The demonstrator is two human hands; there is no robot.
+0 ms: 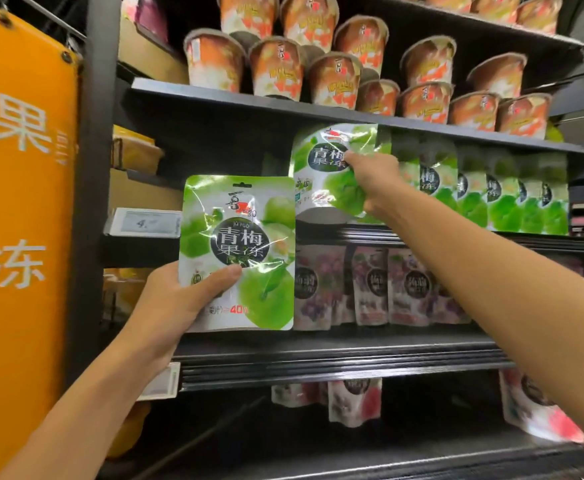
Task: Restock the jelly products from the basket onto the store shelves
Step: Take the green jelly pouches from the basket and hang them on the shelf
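Pinching a glossy green-and-white plastic jelly pouch [325,168] by its right edge, the right hand [370,178] holds it tilted at the left end of the middle black metal shelf [422,237], just left of the row of standing green pouches [491,195]. The left hand [179,299] grips a second matching green pouch [238,254] by its lower left corner, nearer and lower, in front of the shelves.

The likeliest slip is at the right hand. A one-edge pinch on slick film lets the pouch twist, and if it is released leaning it could fall forward off the shelf lip. Pushed in too hard, it could shove the row to its right and tip those pouches one against another. Its top also sits close under the top shelf [249,95] and might catch there. The second pouch, held only at a corner, could flop or slide out while attention is on the far one.

Counted:
- Two green pouches are in the hands, one each.
- The standing row is blurred and overlapping, so five or six is my best count.
- On the shelf below, three purple grape-printed pouches [370,285] show their dark round labels.
- More than a dozen orange-and-white paper-lidded cups [276,67] are stacked on top.
- The basket is out of view.
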